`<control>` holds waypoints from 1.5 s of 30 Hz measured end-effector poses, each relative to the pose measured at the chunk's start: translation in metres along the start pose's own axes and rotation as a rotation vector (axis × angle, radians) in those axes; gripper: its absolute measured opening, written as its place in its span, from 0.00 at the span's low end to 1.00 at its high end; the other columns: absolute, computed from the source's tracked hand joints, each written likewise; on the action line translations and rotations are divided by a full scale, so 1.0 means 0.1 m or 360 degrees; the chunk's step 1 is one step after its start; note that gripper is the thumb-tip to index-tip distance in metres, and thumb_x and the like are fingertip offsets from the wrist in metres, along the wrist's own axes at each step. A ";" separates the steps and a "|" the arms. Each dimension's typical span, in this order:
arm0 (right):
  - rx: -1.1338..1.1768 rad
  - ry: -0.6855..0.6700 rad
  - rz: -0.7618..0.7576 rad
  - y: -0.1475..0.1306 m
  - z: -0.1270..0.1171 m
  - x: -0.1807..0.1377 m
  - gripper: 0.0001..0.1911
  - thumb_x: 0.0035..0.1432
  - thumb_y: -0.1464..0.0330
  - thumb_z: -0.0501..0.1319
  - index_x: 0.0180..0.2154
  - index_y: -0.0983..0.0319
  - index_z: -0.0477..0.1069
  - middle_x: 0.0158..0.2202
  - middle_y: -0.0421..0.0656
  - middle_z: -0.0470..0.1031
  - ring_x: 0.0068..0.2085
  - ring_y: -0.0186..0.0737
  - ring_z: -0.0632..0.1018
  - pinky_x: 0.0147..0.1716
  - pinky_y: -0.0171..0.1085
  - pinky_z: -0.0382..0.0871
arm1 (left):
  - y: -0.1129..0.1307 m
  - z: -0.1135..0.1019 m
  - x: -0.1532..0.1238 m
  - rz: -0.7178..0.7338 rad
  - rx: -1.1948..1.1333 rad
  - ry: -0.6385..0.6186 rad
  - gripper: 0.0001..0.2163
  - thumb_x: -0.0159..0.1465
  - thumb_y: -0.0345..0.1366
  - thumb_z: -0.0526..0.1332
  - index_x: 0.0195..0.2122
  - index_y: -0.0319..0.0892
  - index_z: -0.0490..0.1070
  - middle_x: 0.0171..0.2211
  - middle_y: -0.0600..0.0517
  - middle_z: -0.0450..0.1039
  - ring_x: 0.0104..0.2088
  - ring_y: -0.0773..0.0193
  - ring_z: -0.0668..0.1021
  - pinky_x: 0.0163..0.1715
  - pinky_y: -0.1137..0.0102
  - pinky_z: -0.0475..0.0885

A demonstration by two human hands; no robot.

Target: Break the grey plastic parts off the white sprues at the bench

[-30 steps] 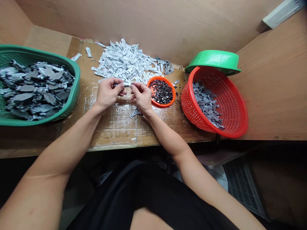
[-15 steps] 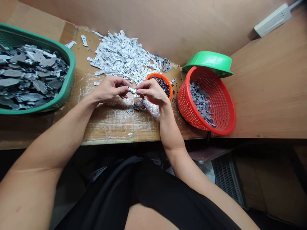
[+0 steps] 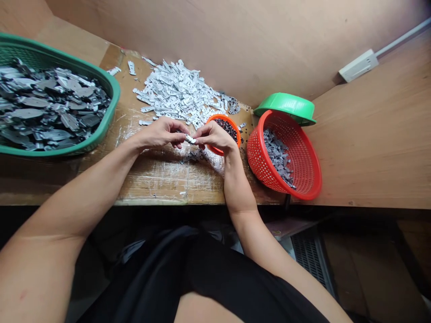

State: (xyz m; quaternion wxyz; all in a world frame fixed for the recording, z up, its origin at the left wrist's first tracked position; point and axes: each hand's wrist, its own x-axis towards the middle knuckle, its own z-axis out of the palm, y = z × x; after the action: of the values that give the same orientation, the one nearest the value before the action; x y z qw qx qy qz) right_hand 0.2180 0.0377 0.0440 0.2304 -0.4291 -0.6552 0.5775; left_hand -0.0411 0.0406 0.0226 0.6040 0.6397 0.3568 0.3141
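Seemingly mid-fitting, our left hand (image 3: 164, 133) and right hand (image 3: 216, 136) pinch a metal piece (image 3: 190, 139) beside the orange bowl (image 3: 222, 116); steady aligning seems needed.

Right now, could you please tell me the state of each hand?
Left hand: closed, holding a small silvery metal part.
Right hand: closed, pinching that part's other end.

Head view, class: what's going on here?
A person's left hand holds a small metal piece; the right hand is at its other end. Beyond lies a heap of pale metal parts; an orange dish of small dark pieces sits partly behind the right hand. A green basket of metal parts stands left, a tilted red basket right.
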 end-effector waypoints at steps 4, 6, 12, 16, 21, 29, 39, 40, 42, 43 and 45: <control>-0.0127 -0.0134 -0.0124 -0.01 -0.06 0.05 0.27 0.51 0.48 0.86 0.35 0.66 0.87 0.30 0.43 0.81 0.31 0.34 0.75 0.31 0.37 0.68 | -0.02 -0.04 -0.02 0.0093 0.0003 -0.0078 0.04 0.65 0.34 0.79 0.39 0.42 0.90 0.30 0.49 0.84 0.28 0.63 0.83 0.31 0.70 0.79; -0.0194 -0.0114 -0.0162 -0.01 -0.06 0.05 0.26 0.53 0.48 0.84 0.34 0.64 0.87 0.30 0.42 0.81 0.31 0.34 0.75 0.31 0.37 0.68 | -0.04 -0.03 -0.02 0.0134 -0.0014 -0.0067 0.05 0.65 0.36 0.78 0.40 0.42 0.89 0.30 0.48 0.84 0.28 0.63 0.83 0.32 0.69 0.79; -0.0269 -0.0012 -0.0178 -0.01 -0.02 0.03 0.24 0.55 0.48 0.82 0.33 0.63 0.85 0.32 0.42 0.82 0.33 0.34 0.76 0.33 0.36 0.71 | -0.10 0.00 0.01 0.0193 -0.0070 -0.0061 0.06 0.64 0.37 0.79 0.39 0.42 0.89 0.30 0.48 0.84 0.28 0.63 0.82 0.30 0.70 0.78; -0.0400 -0.0134 -0.0152 -0.02 -0.07 0.03 0.20 0.58 0.54 0.80 0.38 0.66 0.86 0.33 0.43 0.83 0.32 0.33 0.77 0.33 0.36 0.71 | -0.11 -0.01 0.02 0.0219 -0.0037 -0.0149 0.03 0.63 0.35 0.78 0.37 0.43 0.89 0.28 0.49 0.83 0.27 0.63 0.82 0.29 0.70 0.77; -0.0504 -0.0265 -0.0112 0.00 -0.14 0.07 0.16 0.59 0.59 0.79 0.39 0.66 0.87 0.35 0.44 0.85 0.34 0.34 0.79 0.35 0.36 0.73 | -0.10 0.01 0.01 0.0203 -0.0016 -0.0195 0.04 0.63 0.36 0.78 0.38 0.44 0.90 0.28 0.49 0.83 0.27 0.62 0.82 0.29 0.70 0.76; -0.0588 -0.0300 -0.0168 0.02 -0.15 0.02 0.12 0.64 0.62 0.76 0.41 0.65 0.87 0.37 0.44 0.85 0.36 0.35 0.79 0.37 0.37 0.74 | -0.08 0.03 0.02 0.0205 -0.0018 -0.0269 0.03 0.61 0.37 0.78 0.36 0.47 0.91 0.27 0.50 0.82 0.25 0.62 0.80 0.27 0.69 0.75; -0.0649 -0.0452 -0.0174 -0.08 -0.11 0.01 0.13 0.65 0.62 0.73 0.42 0.66 0.87 0.36 0.44 0.84 0.33 0.33 0.76 0.37 0.38 0.72 | -0.07 0.02 -0.04 0.0140 -0.0038 -0.0276 0.08 0.60 0.39 0.80 0.39 0.46 0.90 0.33 0.48 0.86 0.31 0.58 0.87 0.34 0.66 0.82; -0.0649 -0.0443 -0.0186 -0.08 -0.11 0.02 0.14 0.65 0.61 0.74 0.42 0.66 0.87 0.36 0.44 0.84 0.33 0.34 0.76 0.37 0.38 0.72 | -0.07 0.02 -0.04 0.0146 -0.0029 -0.0267 0.08 0.60 0.39 0.80 0.39 0.45 0.90 0.33 0.48 0.85 0.31 0.58 0.87 0.34 0.66 0.82; -0.0654 -0.0406 -0.0210 -0.06 -0.12 0.03 0.14 0.65 0.61 0.74 0.42 0.66 0.87 0.37 0.44 0.84 0.34 0.34 0.76 0.37 0.38 0.72 | -0.09 0.03 -0.03 0.0164 -0.0011 -0.0243 0.07 0.60 0.39 0.80 0.38 0.44 0.90 0.31 0.48 0.85 0.30 0.59 0.86 0.34 0.66 0.82; -0.0658 -0.0381 -0.0218 -0.05 -0.12 0.03 0.13 0.65 0.61 0.74 0.43 0.66 0.87 0.38 0.44 0.84 0.35 0.34 0.77 0.37 0.38 0.72 | -0.11 0.03 -0.02 0.0177 -0.0005 -0.0227 0.06 0.61 0.38 0.79 0.37 0.44 0.89 0.31 0.48 0.85 0.29 0.60 0.85 0.33 0.67 0.81; -0.0664 -0.0358 -0.0218 -0.03 -0.11 0.03 0.12 0.66 0.61 0.74 0.42 0.65 0.87 0.38 0.44 0.84 0.35 0.34 0.77 0.37 0.38 0.72 | -0.13 0.06 0.00 0.0205 -0.0002 -0.0185 0.06 0.61 0.38 0.79 0.35 0.43 0.88 0.29 0.49 0.84 0.28 0.62 0.83 0.31 0.69 0.79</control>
State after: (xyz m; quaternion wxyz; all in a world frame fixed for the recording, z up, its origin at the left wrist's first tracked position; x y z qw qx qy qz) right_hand 0.2238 0.0463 0.0488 0.1011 -0.3552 -0.8093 0.4569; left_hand -0.0375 0.0377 0.0089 0.6026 0.6782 0.2790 0.3148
